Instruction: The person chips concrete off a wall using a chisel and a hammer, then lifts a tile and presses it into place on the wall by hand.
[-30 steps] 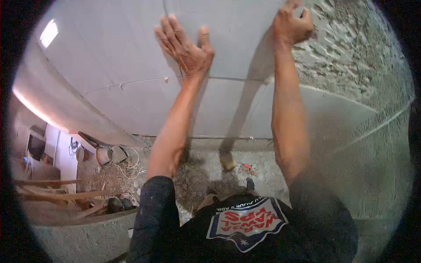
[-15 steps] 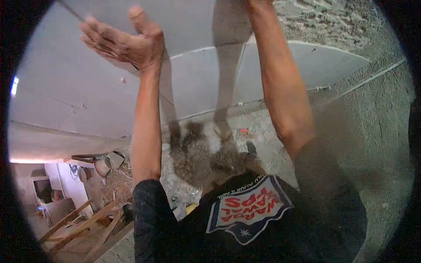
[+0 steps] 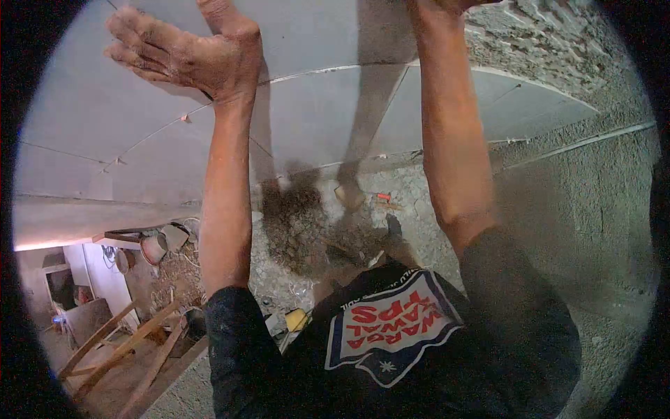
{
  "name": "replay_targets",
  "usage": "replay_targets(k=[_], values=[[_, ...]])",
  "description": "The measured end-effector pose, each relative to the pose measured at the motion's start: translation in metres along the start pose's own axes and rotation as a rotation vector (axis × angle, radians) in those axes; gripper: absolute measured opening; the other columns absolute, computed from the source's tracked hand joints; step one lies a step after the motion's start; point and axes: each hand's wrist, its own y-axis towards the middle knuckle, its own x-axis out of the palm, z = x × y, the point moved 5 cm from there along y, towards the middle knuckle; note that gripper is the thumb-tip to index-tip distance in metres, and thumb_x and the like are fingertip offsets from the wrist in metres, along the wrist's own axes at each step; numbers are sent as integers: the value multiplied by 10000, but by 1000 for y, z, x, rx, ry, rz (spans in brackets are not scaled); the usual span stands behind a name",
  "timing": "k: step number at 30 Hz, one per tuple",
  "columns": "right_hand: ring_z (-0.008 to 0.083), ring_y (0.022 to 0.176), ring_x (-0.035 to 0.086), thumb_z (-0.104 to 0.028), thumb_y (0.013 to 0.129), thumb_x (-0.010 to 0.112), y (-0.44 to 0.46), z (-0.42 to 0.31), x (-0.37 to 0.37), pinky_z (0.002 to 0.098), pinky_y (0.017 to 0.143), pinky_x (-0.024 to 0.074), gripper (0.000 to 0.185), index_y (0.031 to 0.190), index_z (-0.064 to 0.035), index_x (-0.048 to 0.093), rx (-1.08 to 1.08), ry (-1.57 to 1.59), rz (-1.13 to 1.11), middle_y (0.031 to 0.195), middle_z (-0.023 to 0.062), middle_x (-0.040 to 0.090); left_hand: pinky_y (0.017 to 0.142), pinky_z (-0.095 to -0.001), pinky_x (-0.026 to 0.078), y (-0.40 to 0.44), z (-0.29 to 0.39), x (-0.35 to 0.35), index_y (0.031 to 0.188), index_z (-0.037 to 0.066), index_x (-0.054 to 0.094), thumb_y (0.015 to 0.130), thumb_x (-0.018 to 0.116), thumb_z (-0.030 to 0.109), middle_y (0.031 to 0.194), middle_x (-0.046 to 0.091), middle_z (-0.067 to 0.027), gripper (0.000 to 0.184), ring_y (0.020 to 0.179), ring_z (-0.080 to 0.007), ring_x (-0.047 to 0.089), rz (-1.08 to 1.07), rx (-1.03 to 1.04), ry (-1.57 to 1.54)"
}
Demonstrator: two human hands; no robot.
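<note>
My left hand (image 3: 185, 56) is raised with its fingers stretched out and lies against a large smooth grey tile (image 3: 307, 35) on the wall. Nothing shows in it. At the top edge my right hand (image 3: 443, 5) is mostly cut off by the frame, close to where the tile meets a patch of ridged mortar (image 3: 544, 38). Its fingers are hidden, so I cannot tell what it holds or touches. Below runs a pale joint and a lower row of grey tiles (image 3: 481, 101). A small tile spacer (image 3: 185, 117) sticks out of a joint near my left wrist.
Rubble and dust cover the floor (image 3: 419, 202) below, with a small red object (image 3: 383, 196) and a yellow object (image 3: 296, 320) on it. At left are buckets (image 3: 153, 248) and leaning wooden planks (image 3: 132, 346). Rough bare wall (image 3: 607, 195) stands at right.
My left hand has shifted slightly up and left in view, still flat with its fingers stretched. My right forearm appears a little further right, with more of the wrist showing.
</note>
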Motion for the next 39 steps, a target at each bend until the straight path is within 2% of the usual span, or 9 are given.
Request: replay_targets(k=[3,7,10,12,15,19,22,31,39], values=[[338,941,577,-439,923,716,-14,4,6,504,767,477,613,1211,99,655,-40,23,79,1006,225,586,1225,-624,158,2,-3,1,1548,-59,321,973,577,537,1613,300,-304,868,1495,-561,194,-33,-12,32],[299,777,545,-478,891,735,-12,1,5,454,660,447,543,966,57,676,-72,-11,218,861,166,573,1223,-632,126,9,-4,-3,1588,-17,284,972,585,493,1647,256,-278,855,1514,-552,147,-83,-62,-35],[322,915,531,-432,873,781,-9,-2,-2,428,746,456,649,1222,98,641,98,-45,-72,1020,197,494,1220,-643,105,16,-3,-12,1606,2,259,971,588,404,1663,231,-255,821,1533,-534,96,-120,-109,-68],[307,937,528,-416,898,772,-1,-13,-9,444,757,469,662,1263,116,622,102,-30,-121,1027,165,506,1238,-623,86,29,3,-19,1613,4,228,1000,538,415,1682,200,-225,801,1553,-495,74,-176,-130,-66],[298,949,525,-399,925,753,3,-24,-13,447,800,490,662,1273,145,607,106,-8,-129,1032,154,493,1242,-619,71,85,13,-21,1626,24,192,988,547,362,1688,176,-223,805,1561,-478,59,-215,-66,-29],[288,961,525,-395,942,736,14,-42,-27,442,794,501,657,1273,158,607,146,2,-177,1040,161,495,1248,-585,85,199,23,-36,1577,-12,338,967,568,280,1667,248,-222,715,1570,-433,94,-66,91,-139],[284,966,530,-392,946,732,15,-51,-36,439,784,504,662,1274,168,604,167,35,-179,1041,163,501,1254,-577,107,261,22,-42,1576,28,372,999,511,294,1679,272,-152,650,1577,-374,133,11,195,-106],[282,968,537,-304,906,781,12,-25,-28,419,772,502,624,1319,128,600,200,116,-219,1053,147,494,1246,-564,176,271,23,-32,1566,67,416,968,527,322,1644,370,-110,659,1555,-367,229,17,312,-58],[234,928,574,-287,900,793,36,-31,-47,385,761,498,497,1238,43,639,330,192,-356,1057,114,524,1241,-556,196,278,13,-41,1556,105,444,970,527,318,1637,395,-73,629,1546,-358,257,-66,321,-158]])
